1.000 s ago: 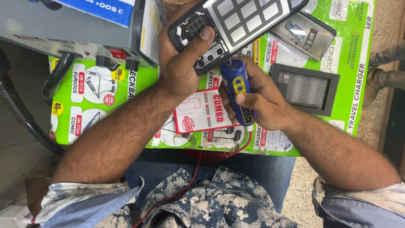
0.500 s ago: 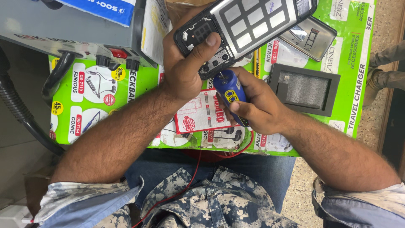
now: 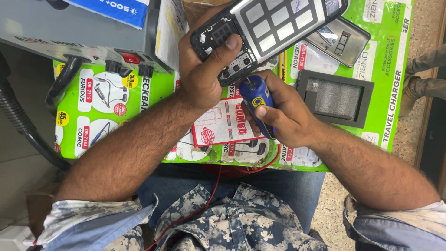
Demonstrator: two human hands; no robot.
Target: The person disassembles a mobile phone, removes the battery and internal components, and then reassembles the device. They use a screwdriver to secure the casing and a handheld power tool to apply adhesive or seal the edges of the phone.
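Head view, looking down at a lap and a table covered with a green printed sheet.

The left hand is clamped around the near end of an opened phone, thumb pressed across its exposed inner frame. The phone sits at the far middle of the scene, lifted above the sheet. Its long axis runs diagonally, from near left by the palm to far right, where it leaves the top edge. The side facing up carries a grey plate with a grid of pale squares.

The right hand is closed around a blue screwdriver with a yellow ring mark. The handle lies slanted through the fist; its tip end points far and left, toward the phone's lower edge. Whether the tip touches the phone cannot be told. The hands are close together, nearly touching.

To do this well, it seems wise to keep the phone pinned steady and the driver in line with the screw, with light pressure.

A phone back cover and a dark tray lie to the right. A grey machine stands far left. A red wire runs down over the lap.
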